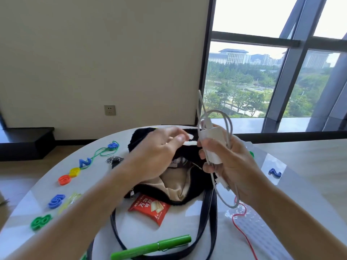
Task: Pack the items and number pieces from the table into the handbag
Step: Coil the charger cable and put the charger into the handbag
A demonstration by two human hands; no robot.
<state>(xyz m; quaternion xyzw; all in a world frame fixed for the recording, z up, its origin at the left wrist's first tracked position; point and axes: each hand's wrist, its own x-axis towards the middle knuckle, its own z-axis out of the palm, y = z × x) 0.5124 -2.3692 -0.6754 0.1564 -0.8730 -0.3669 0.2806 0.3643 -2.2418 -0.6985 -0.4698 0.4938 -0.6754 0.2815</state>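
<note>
Head view: cable (230,126) pinched by left grip (159,156) should be tucked against charger (212,139) clamped in right grip (231,160), above open handbag (178,184).

Wall socket (110,110), large window (244,77), trees (234,96) outside

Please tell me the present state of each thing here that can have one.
handbag: unzipped, mouth open, lying on table.
charger: gripped by right hand, cable looped.
left hand: pinches the cable's white end.
snack packet: on table, not packed.
green marker: cap on, on table.
blue 5: on table, not packed.
</note>
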